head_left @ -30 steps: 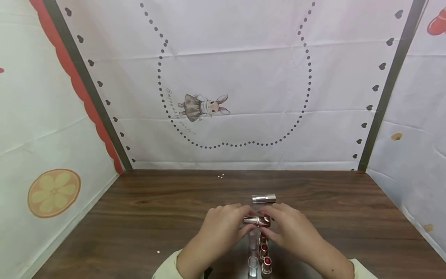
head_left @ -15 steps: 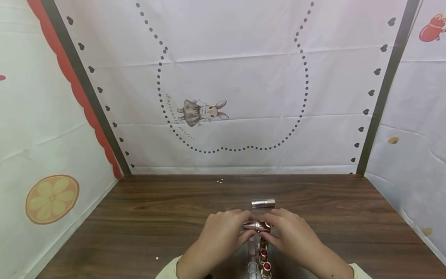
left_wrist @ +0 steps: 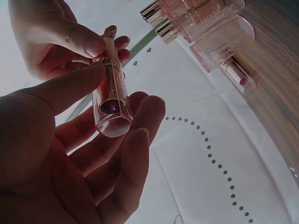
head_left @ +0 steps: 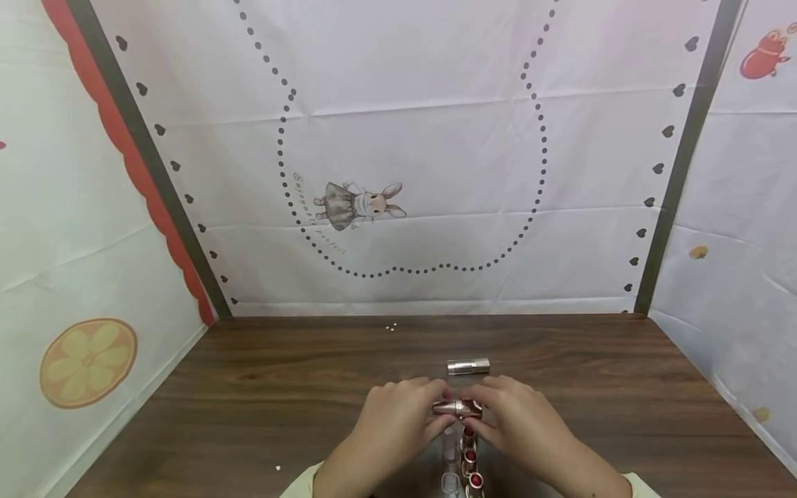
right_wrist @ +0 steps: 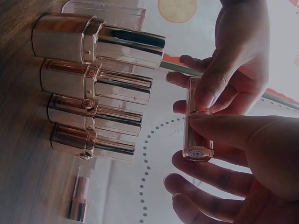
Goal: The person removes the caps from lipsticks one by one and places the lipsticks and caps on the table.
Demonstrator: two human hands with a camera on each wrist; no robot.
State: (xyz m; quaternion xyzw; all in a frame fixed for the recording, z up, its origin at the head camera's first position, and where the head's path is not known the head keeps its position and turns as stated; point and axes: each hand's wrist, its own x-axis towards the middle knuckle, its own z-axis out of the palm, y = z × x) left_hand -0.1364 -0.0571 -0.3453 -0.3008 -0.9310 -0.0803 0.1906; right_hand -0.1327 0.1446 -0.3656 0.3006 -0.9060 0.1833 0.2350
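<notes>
In the head view, the left hand and right hand pinch opposite ends of a lipstick tube at 5 o'clock. Another capped tube lies just beyond it, toward its 12 o'clock, and a row of gold lipsticks stands toward its 6 o'clock. On the cloth, script at the printed rabbit's 8 o'clock appears to read "Enjoyable perfect".

In the left wrist view, the tube is at 10 o'clock, lettering along its clear cap too small to read. Clear caps at 1 o'clock carry capitals seeming to end in "AR", plus slanted script, partly legible.

In the right wrist view, the tube, at 3 o'clock, shows a round label on its base, its print illegible.
</notes>
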